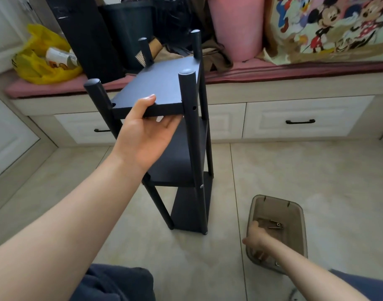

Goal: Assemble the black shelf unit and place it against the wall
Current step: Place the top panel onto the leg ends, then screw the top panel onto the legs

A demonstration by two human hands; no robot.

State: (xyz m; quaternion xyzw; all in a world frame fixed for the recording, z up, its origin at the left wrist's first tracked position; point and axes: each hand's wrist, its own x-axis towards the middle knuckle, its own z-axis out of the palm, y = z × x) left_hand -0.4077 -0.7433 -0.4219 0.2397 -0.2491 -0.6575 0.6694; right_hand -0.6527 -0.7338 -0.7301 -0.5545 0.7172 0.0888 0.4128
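while the shelf (164, 88) stands upright on the floor (294, 170), just before the bench (294, 83) and its drawers, the top board's near edge is pinched by the left hand (147, 131), thumb laid on top, fingers curled beneath. the right hand (254, 236) is sunk into the tray (294, 213) beside the screws (275, 225); whether anything is held there cannot be told, the fingers being too blurred. round posts (187, 94) are seen at all four corners, smooth, matt and flat-capped, with flat boards set between them at three levels. a bare hole (194, 107) is shown on the near right post just beside the top board, so that joint is judged not yet screwed. the unit is reckoned light but tall and narrow, stiff enough yet easily tipped, and painted posts may slide in a palm. it would be better lifted by two posts, or from under a board, than by this one edge.
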